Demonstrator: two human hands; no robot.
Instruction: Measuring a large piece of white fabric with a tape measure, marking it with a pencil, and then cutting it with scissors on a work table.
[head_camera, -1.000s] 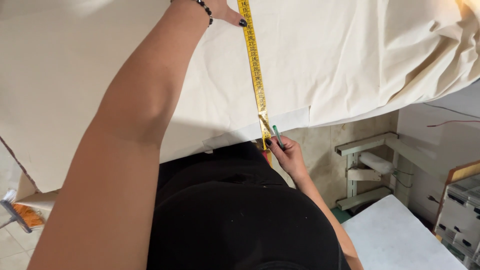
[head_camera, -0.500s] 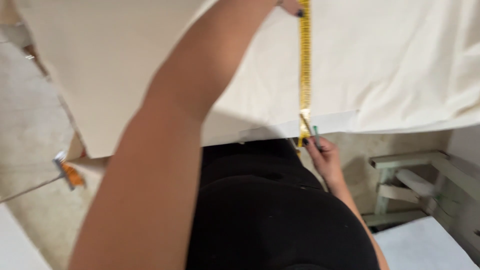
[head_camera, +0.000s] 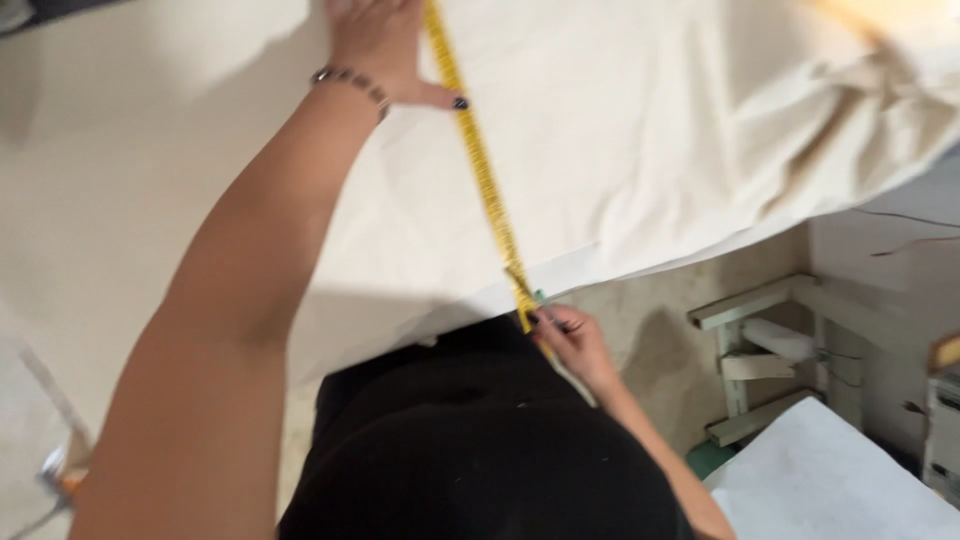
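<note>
Both hands are still stretching the yellow tape measure (head_camera: 487, 190) taut across the cream fabric (head_camera: 650, 130): left hand (head_camera: 385, 45) pressing its far end, now fully visible; right hand (head_camera: 570, 335) pinching the near end.

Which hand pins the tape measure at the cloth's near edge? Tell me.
The right hand, pinching the yellow tape measure at the cream cloth edge nearest the body; the left hand presses it far out on the cloth.

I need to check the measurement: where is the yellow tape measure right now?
In the head view the tape measure runs taut across the cream cloth, from the left hand at the top down to the right hand at the cloth's near edge.
</note>
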